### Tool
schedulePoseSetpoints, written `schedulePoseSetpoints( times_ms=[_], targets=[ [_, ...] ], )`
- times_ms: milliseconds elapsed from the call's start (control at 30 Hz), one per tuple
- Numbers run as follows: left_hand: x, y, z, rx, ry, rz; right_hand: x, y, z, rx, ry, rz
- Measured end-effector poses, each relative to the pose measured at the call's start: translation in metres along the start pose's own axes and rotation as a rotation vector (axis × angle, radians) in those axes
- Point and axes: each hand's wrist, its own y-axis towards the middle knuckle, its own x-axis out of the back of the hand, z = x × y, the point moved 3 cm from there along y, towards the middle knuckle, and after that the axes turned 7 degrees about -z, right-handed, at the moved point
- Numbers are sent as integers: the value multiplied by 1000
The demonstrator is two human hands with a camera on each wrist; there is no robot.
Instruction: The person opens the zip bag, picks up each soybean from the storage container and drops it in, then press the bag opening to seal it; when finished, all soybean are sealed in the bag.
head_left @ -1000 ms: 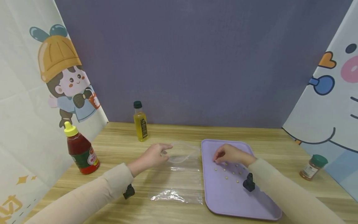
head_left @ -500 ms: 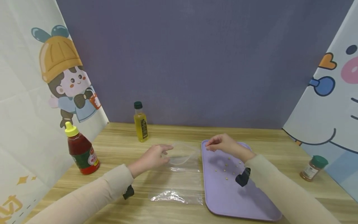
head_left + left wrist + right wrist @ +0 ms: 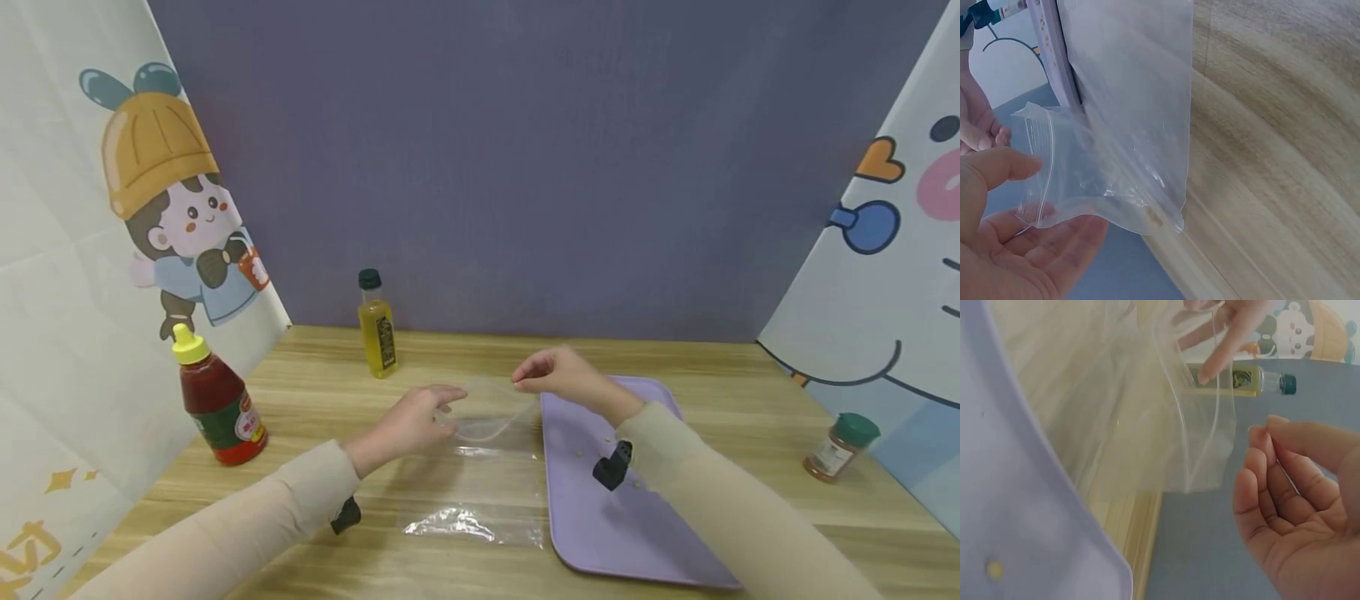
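Observation:
A clear zip bag [image 3: 472, 483] lies on the wooden table with its mouth raised toward the back. My left hand [image 3: 412, 419] is at that mouth, its thumb [image 3: 1019, 164] and fingers spread apart at the zip edge. Beyond the mouth's right corner hovers my right hand [image 3: 570, 382], apart from the bag. Its thumb and forefinger tips meet, as if pinching a small yellow bean-like piece that the fingertips mostly hide. Similar small pieces [image 3: 994, 569] are scattered on the lilac tray [image 3: 600, 537], some behind the right wrist and arm.
An oil bottle [image 3: 377, 329] stands behind the bag. At the left is a red sauce bottle [image 3: 225, 408] with a yellow cap. A green-lidded spice jar [image 3: 836, 450] stands at the far right. A dark backdrop [image 3: 480, 167] rises along the table's back edge.
My right hand has risen from the scattered pieces on the tray and moved left and back to beside the bag's mouth. The left hand has stayed at the bag.

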Motion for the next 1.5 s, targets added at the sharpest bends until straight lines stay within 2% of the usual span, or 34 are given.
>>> schedulePoseSetpoints(
  times_ms=[200, 367, 667, 900, 1300, 1500],
  targets=[
    [0, 1, -2, -29, -4, -9, -10, 3, 5, 40, 8, -6],
    [1, 1, -2, -29, -2, -8, -6, 2, 1, 35, 12, -25],
    [4, 1, -4, -23, 17, -16, 22, -7, -15, -32, 29, -61],
    [5, -1, -4, -24, 29, -18, 48, -22, -36, -71, -50, -70],
    [7, -2, -5, -8, 41, -11, 81, -47, -83, -157, -122, -68],
    [9, -1, -6, -6, 51, -2, 92, -54, -100, -158, -187, -121]
  ],
)
